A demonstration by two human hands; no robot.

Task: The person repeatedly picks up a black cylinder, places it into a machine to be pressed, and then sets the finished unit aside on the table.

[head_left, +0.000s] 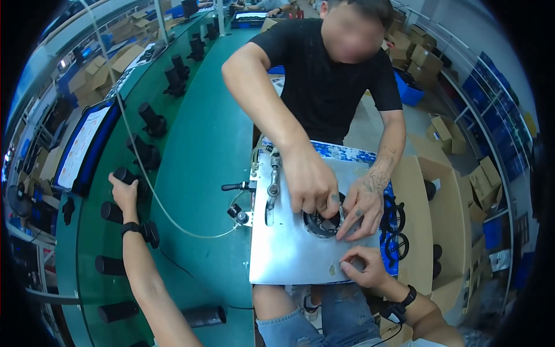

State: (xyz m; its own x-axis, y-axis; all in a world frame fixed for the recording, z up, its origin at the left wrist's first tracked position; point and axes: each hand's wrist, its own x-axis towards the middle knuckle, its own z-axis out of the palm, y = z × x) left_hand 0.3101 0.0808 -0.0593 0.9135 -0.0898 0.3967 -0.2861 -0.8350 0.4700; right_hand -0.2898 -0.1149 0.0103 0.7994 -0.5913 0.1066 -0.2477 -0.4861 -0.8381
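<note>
My left hand (124, 192) reaches out to the left and is closed around a black cylindrical part (128, 176) standing on the green conveyor belt (202, 150). My right hand (363, 265) rests with its fingers pressed on the near right part of a bare metal fixture plate (289, 243). Across from me a person in a black shirt has both hands at the round opening (321, 222) in the plate, on a black ring-shaped part. I wear black bands on both wrists.
More black cylinders (151, 120) stand in a row along the belt's left side and others lie near me (203, 316). A toggle clamp (273, 186) and a hose sit on the plate's left. Black rings (395, 231) lie to the right, by cardboard boxes (445, 202). A screen (84, 144) sits left.
</note>
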